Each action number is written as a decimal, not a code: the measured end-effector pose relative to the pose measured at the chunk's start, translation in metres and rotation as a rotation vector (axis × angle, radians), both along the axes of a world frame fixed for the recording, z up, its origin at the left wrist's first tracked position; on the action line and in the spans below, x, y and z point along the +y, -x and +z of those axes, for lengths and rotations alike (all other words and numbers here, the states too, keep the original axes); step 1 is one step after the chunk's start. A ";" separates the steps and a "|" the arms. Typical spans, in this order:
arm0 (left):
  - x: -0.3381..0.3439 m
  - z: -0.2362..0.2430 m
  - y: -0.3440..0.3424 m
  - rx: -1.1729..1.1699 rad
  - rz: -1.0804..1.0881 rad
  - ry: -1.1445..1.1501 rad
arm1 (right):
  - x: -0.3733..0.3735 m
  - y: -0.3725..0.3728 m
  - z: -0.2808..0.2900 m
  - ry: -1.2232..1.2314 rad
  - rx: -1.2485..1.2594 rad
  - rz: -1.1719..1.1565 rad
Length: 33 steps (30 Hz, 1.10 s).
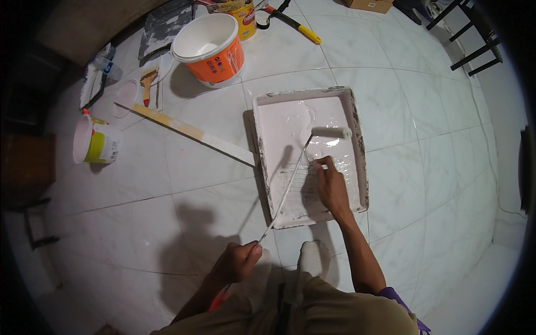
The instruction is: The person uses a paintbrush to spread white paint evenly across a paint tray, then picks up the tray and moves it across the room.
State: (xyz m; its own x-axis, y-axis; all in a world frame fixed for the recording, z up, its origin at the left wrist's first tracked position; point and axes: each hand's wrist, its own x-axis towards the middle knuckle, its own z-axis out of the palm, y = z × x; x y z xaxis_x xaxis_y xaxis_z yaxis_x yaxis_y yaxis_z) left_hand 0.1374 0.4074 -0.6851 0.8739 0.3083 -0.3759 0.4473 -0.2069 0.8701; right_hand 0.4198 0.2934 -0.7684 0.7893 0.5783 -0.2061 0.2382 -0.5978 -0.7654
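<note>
My left hand grips the long thin rod of a paint roller. The roller head is over the pale pink paint in a dirty-rimmed tray. My right hand reaches over the tray, just below the roller head, with its fingers curled together; what they hold, if anything, I cannot make out. The tray's ridged slope shows beside that hand. A long wooden stick lies on the floor, its near end by the tray's left side.
An orange-and-white bucket, a yellow container, a brush, a tipped green-labelled pot and a yellow-black handled tool are on the tiles. A cardboard box and black furniture stand at the back right.
</note>
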 end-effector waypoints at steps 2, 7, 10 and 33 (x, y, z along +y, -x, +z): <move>-0.002 0.010 -0.008 -0.028 0.010 -0.021 | 0.009 0.008 0.013 -0.039 0.078 0.064; 0.000 0.011 -0.010 0.054 0.098 -0.077 | 0.008 -0.001 0.016 -0.001 0.063 -0.098; 0.001 0.005 -0.017 0.019 0.136 -0.077 | 0.008 0.003 0.011 -0.036 0.041 0.066; 0.015 0.017 -0.040 0.026 0.158 -0.124 | 0.030 0.025 0.004 -0.142 -0.014 -0.005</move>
